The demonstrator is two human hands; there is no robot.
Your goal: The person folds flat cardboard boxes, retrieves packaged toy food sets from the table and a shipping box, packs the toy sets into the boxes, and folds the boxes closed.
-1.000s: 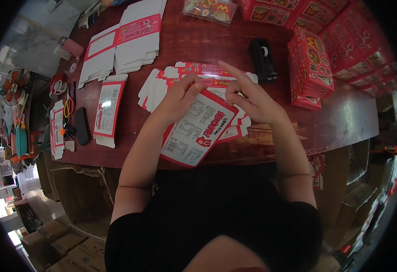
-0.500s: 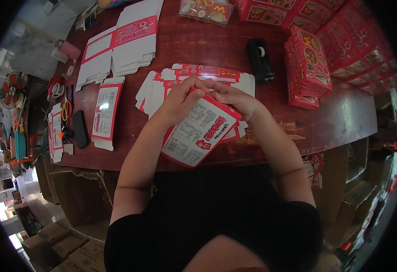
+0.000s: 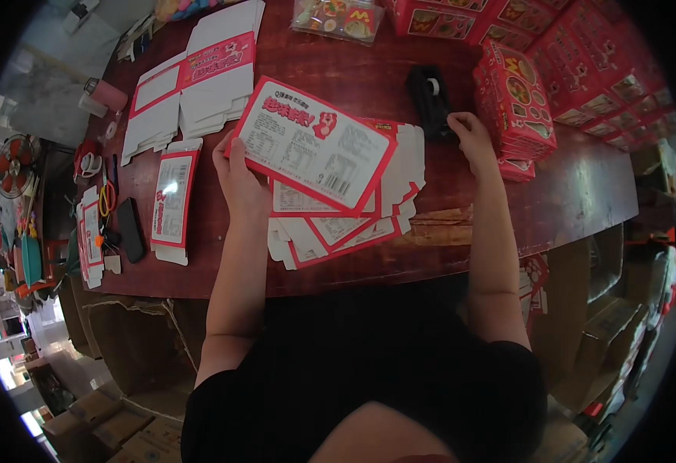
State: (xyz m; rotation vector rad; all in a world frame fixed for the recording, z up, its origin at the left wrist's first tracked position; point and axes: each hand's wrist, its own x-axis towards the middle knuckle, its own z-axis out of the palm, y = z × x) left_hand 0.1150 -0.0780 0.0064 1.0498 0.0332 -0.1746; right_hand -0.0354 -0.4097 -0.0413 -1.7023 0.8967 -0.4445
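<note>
A red-and-white printed carton box [image 3: 316, 147] is held up, tilted, over the table. My left hand [image 3: 239, 171] grips its lower left corner, thumb on the printed face. My right hand [image 3: 474, 143] is beside the black tape dispenser [image 3: 429, 99], thumb and forefinger pinched together at its near end. Whether tape is between those fingertips is too small to tell. Below the held box lies a fanned pile of flattened cartons [image 3: 338, 231], partly hidden by it.
Finished red boxes [image 3: 512, 100] are stacked at the right, with more [image 3: 593, 69] behind. White flat cartons [image 3: 214, 69] lie at the upper left. Another carton [image 3: 172, 197], scissors [image 3: 107, 199] and a black case [image 3: 130, 230] are on the left. Cardboard boxes [image 3: 133, 347] stand below the table edge.
The box has turned and risen up and left in my left hand. My right hand has let go of it and moved right to the tape dispenser.
</note>
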